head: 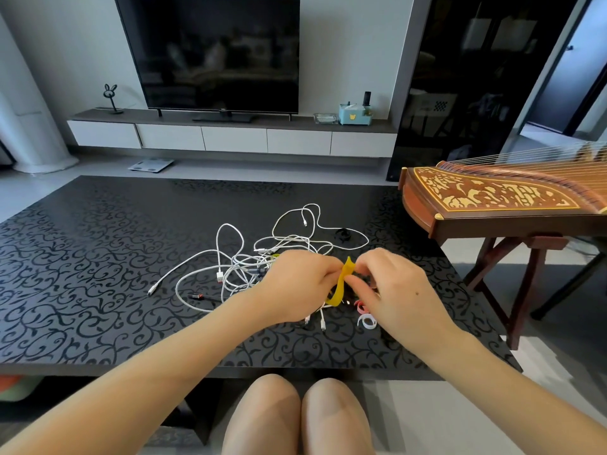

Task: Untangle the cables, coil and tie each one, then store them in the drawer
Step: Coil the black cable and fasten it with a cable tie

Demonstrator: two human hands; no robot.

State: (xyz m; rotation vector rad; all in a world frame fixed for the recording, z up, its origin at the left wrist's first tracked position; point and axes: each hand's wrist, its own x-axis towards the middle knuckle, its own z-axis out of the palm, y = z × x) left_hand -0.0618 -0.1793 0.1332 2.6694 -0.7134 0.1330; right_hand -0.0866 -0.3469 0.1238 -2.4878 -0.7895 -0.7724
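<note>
Head view: white cables (249, 257) lie in one tangle on the table (98, 257), too knotted to count. Left hand (295, 284) and right hand (394, 297), fingers curled, both pinch one yellow tie (345, 280) at the tangle's near edge. One pink tie (359, 307) and one white tie (366, 321) lie beside the right hand.

Black table (98, 274) with a scroll pattern in front of me. Past it, grey floor (295, 169) and white wall (345, 44). Big TV (213, 50), screen off, stands on a low wall unit (230, 139) with a grey top and white fronts. Rabbit figure (111, 96) sits at the unit's left end, pale blue box (353, 114) towards its right. Flat scale (151, 164) on the floor below. White column (29, 110) far left. To my right: dark glossy cabinet (476, 77), open doorway (565, 77), wooden zither (492, 195) on its stand (532, 274) just beside the table. Soft, even light.
</note>
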